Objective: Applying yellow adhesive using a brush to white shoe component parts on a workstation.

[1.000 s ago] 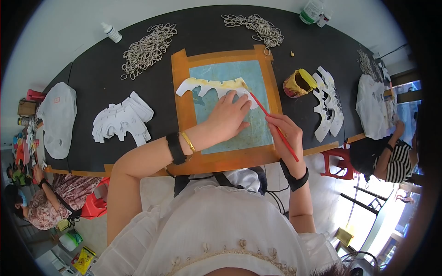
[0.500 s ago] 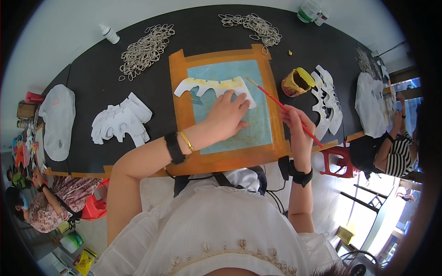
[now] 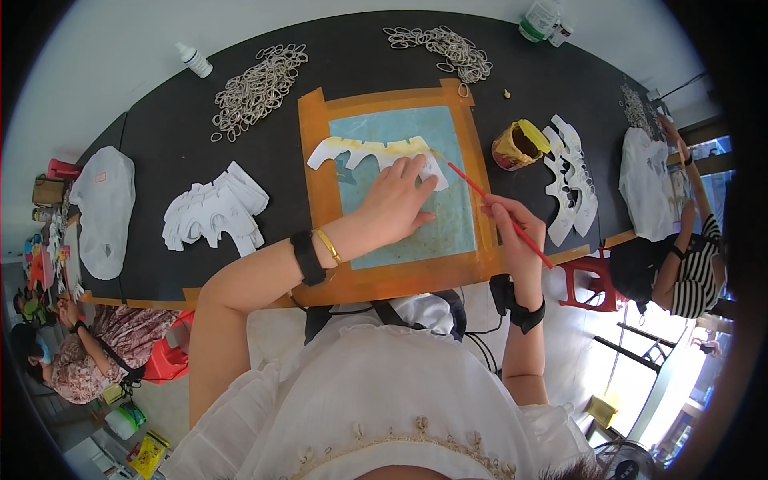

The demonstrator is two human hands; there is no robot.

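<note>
A white cut-out strip (image 3: 340, 149) with a scalloped near edge lies on a blue sheet (image 3: 412, 252); its far edge is smeared with something yellowish. My left hand (image 3: 392, 204) rests on the strip's right part, fingers stretched out and holding it down. In my right hand (image 3: 520, 228), a slim red paintbrush (image 3: 470, 183) is gripped, its tip at the strip's right edge. Just right of the sheet, an open tub (image 3: 506, 154) with a yellow rim shows dark, stained insides. Two finished-looking white cut-outs (image 3: 564, 180) with scalloped edges lie beyond it.
Stacked white cut-outs (image 3: 212, 210) lie at left, near a white plastic bag (image 3: 104, 212). Piles of oval rings (image 3: 260, 92) and more rings (image 3: 452, 52) sit at the back. Orange tape (image 3: 324, 216) borders the sheet. Other people sit at both sides, one in a striped sleeve (image 3: 696, 272).
The brush tip has moved nearer to me, from the strip's far right corner down along its right edge. My right hand has lowered slightly; my left hand stays on the strip.
</note>
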